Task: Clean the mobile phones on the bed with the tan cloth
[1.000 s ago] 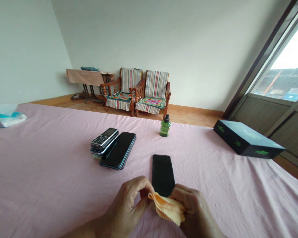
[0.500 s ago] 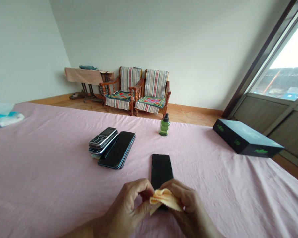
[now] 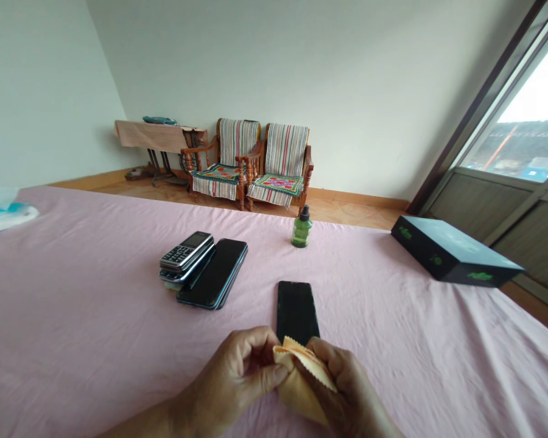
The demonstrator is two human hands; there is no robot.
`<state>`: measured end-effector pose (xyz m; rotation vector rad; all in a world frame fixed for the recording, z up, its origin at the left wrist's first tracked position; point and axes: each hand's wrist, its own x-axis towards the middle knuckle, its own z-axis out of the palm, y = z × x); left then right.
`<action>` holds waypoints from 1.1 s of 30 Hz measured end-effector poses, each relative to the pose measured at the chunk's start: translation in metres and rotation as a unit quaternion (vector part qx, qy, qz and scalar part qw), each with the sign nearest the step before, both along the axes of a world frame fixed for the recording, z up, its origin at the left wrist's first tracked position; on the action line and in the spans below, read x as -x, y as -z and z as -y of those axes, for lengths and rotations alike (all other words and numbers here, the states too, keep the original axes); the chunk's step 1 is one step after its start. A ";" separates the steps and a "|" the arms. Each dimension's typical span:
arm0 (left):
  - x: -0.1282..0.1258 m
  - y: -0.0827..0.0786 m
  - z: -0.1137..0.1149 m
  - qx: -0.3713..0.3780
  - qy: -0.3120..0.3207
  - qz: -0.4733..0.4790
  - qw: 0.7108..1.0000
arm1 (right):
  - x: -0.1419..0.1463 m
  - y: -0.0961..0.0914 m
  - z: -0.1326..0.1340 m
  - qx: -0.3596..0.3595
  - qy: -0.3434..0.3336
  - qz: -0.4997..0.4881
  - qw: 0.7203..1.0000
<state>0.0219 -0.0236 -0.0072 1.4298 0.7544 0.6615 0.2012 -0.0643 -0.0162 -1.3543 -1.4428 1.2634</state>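
A yellow cloth (image 3: 304,386) with a zigzag edge is bunched between my two hands. My left hand (image 3: 240,371) pinches its left corner between thumb and fingers. On the other side, my right hand (image 3: 347,380) grips the cloth's right part, its fingers partly hidden by the folds. Just beyond lies a black smartphone (image 3: 296,310), flat on the pink sheet (image 3: 119,340); the hands and cloth cover its near end.
Left of centre, a silver keypad phone (image 3: 187,250) tops a stack beside more stacked smartphones (image 3: 217,274). A green spray bottle (image 3: 302,228) stands behind the black phone. To the right sits a black box (image 3: 456,252). Two wooden chairs (image 3: 281,152) stand beyond the sheet.
The cloth has been opened out somewhat, and more of it now hangs down between the hands. My right hand has shifted slightly lower.
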 end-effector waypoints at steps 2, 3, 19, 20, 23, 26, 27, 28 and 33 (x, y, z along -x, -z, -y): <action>0.000 -0.001 0.000 0.010 -0.003 0.002 1.000 | 0.000 -0.003 0.000 0.002 0.003 0.004 1.000; 0.000 -0.001 0.000 0.014 -0.006 0.005 1.000 | -0.001 -0.004 0.000 -0.004 0.005 0.001 1.000; 0.001 -0.004 -0.003 0.069 0.009 0.069 0.995 | -0.007 0.002 0.001 -0.209 0.011 0.065 0.976; 0.002 -0.004 -0.004 0.069 0.012 0.074 0.995 | -0.006 0.002 0.000 -0.247 0.010 0.071 0.966; 0.005 -0.004 -0.007 0.072 0.005 0.101 0.992 | -0.004 0.002 0.000 -0.330 0.000 0.073 0.941; 0.005 -0.002 -0.009 0.113 0.000 0.141 0.984 | -0.002 0.003 0.000 -0.353 0.001 0.076 0.933; 0.005 -0.001 -0.009 0.133 0.000 0.152 0.979 | -0.002 0.003 0.001 -0.355 0.005 0.078 0.932; 0.005 0.000 -0.009 0.152 0.001 0.160 0.975 | -0.002 0.004 0.001 -0.358 0.008 0.081 0.930; 0.004 -0.001 -0.009 0.184 -0.002 0.163 0.969 | -0.001 0.004 0.006 -0.361 -0.026 0.145 0.921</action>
